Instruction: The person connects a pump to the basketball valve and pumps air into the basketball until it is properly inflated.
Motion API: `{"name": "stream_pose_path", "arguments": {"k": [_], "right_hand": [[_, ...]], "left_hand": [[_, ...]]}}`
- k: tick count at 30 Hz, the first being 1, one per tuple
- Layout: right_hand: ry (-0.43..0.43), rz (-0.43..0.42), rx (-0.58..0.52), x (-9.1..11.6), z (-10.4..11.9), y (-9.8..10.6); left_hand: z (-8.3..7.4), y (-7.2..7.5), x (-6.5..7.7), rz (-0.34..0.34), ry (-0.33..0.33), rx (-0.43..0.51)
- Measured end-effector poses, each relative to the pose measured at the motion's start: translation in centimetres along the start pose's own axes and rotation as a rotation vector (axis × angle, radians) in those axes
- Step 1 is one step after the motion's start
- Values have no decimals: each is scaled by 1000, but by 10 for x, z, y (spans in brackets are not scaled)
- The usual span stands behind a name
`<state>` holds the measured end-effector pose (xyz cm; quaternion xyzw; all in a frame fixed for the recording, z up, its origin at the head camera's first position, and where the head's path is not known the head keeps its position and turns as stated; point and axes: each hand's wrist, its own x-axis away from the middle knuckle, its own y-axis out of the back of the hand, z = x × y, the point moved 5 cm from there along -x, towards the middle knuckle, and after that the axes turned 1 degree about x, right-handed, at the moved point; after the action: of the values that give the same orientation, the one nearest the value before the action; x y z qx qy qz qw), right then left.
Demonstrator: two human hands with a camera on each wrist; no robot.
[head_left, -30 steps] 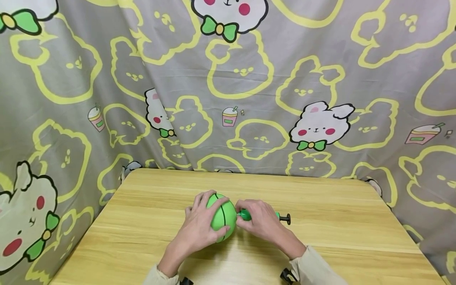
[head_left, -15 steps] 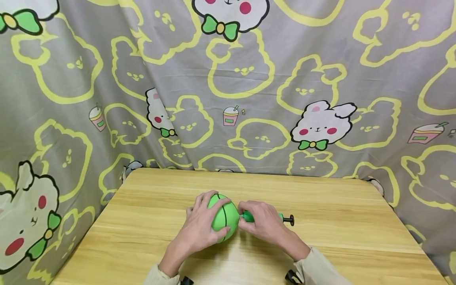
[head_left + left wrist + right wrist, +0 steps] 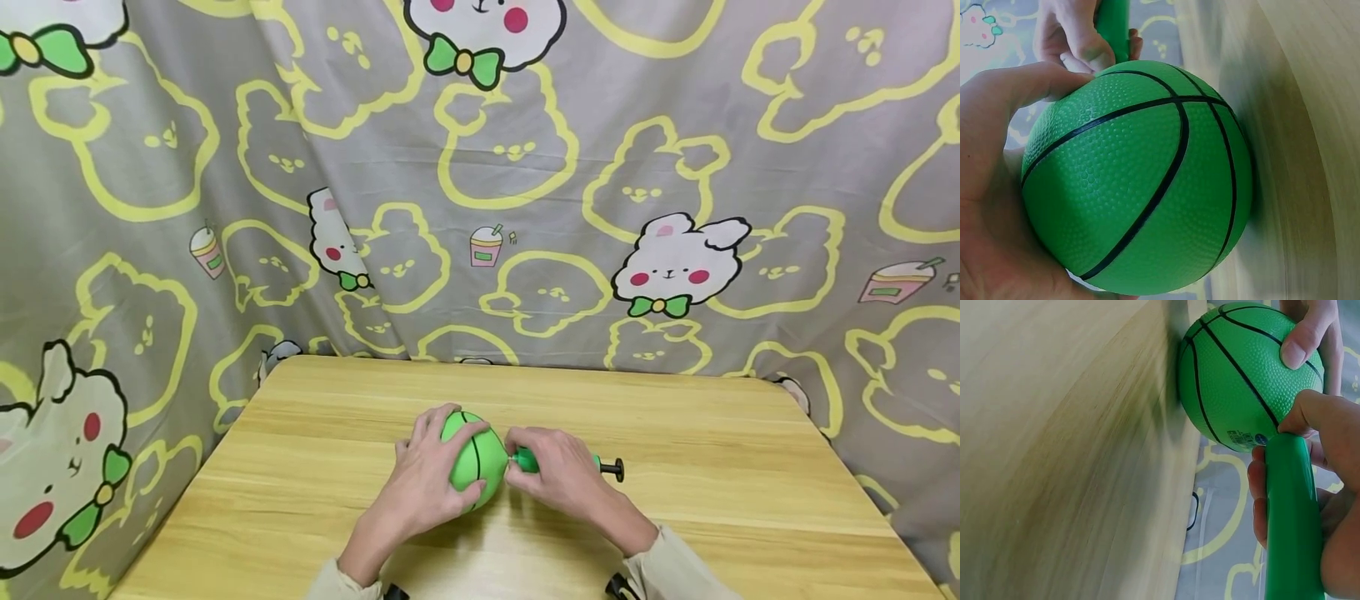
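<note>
A small green basketball (image 3: 482, 465) with black lines rests on the table, and my left hand (image 3: 422, 490) grips it from the left with spread, bent fingers. My right hand (image 3: 557, 471) holds a green hand pump (image 3: 527, 459) by its front end. A thin needle (image 3: 511, 457) joins the pump to the ball's right side, where the rubber comes to a slight point. Past my right hand, the black pump handle (image 3: 617, 469) sticks out to the right. In the right wrist view, thumb and fingers wrap the pump barrel (image 3: 1292, 519); the fingertips hide the needle there.
The wooden table (image 3: 337, 400) spreads out around both hands. A grey curtain (image 3: 540, 183) with yellow outlines and white rabbits hangs along its back and sides. Black straps (image 3: 619, 586) sit at the wrists near the pale sleeves.
Both hands, the ball and the pump have shifted slightly right. The pump has moved a little farther than the ball, whose right side now draws out to a point at the needle.
</note>
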<state>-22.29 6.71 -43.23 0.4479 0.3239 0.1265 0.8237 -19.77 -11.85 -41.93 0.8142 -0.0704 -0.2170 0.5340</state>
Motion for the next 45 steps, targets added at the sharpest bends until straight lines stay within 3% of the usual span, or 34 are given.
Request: {"name": "stream_pose_path", "arguments": {"k": [33, 45], "right_hand": [[7, -2, 43, 7, -2, 5], [108, -49, 94, 10, 2, 7]], "left_hand": [[-3, -1, -1, 3, -30, -23], [-2, -1, 0, 3, -24, -12]]}}
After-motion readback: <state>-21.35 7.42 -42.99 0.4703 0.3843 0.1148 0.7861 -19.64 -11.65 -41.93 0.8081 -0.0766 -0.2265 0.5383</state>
